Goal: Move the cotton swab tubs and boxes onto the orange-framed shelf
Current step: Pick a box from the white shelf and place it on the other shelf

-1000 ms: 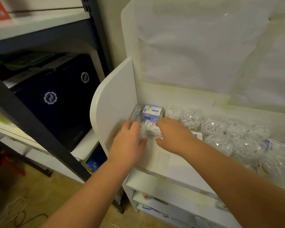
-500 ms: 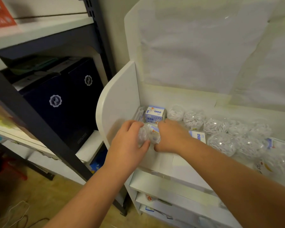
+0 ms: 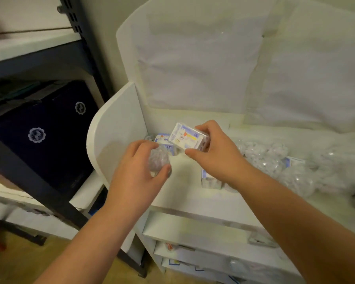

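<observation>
My right hand [image 3: 215,152] grips a clear cotton swab box [image 3: 188,137] with a white and blue label, lifted and tilted above the white shelf [image 3: 189,193]. My left hand [image 3: 137,173] holds a round clear cotton swab tub [image 3: 158,160] between thumb and fingers, just above the shelf near its left side panel. Another blue-labelled box [image 3: 162,140] stands on the shelf behind the two hands. A further box [image 3: 210,180] lies under my right wrist. Several clear tubs [image 3: 264,158] crowd the shelf to the right. No orange-framed shelf is in view.
The white side panel [image 3: 117,132] closes the shelf on the left. A dark metal rack post [image 3: 41,191] crosses diagonally at the left, with a navy box [image 3: 43,138] behind it. Lower white shelves [image 3: 197,232] hold more packets. Wooden floor lies below.
Both hands have lifted off the shelf: the right one has raised the labelled box and tilted it, and the left one has pulled the round tub up and toward me.
</observation>
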